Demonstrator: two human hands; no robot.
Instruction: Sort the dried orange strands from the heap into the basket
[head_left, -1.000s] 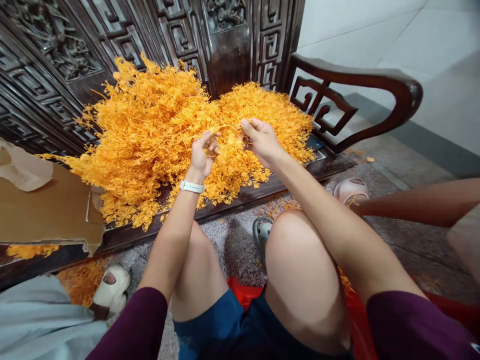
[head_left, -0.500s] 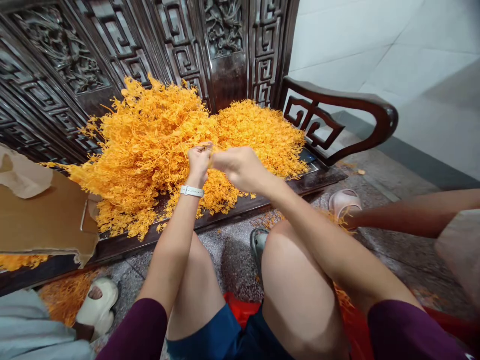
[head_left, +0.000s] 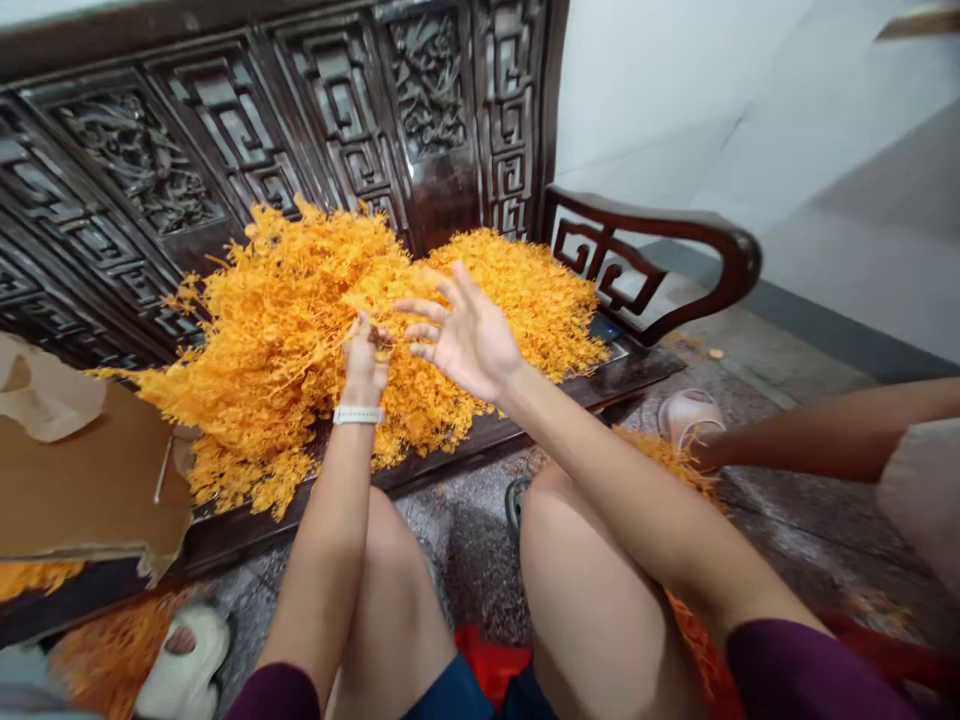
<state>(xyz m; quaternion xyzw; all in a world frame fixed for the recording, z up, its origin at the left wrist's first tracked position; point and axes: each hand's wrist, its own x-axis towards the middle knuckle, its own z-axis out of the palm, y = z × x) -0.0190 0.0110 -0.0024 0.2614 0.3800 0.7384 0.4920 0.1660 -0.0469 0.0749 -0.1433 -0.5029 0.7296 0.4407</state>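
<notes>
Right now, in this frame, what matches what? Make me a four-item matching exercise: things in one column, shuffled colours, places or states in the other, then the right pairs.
Things
1. right hand
2. wrist strap
3. cardboard
4. plant pile

Descriptions
A. orange, heaped on the dark wooden bench
B. brown, at the left edge of the view
C. open, with fingers spread
D. white, worn on the left arm

Right pairs: 1-C, 2-D, 3-B, 4-A

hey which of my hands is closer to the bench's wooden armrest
Right. Your right hand is spread open, left of the armrest; your left hand is farther left, by the orange plants.
</notes>
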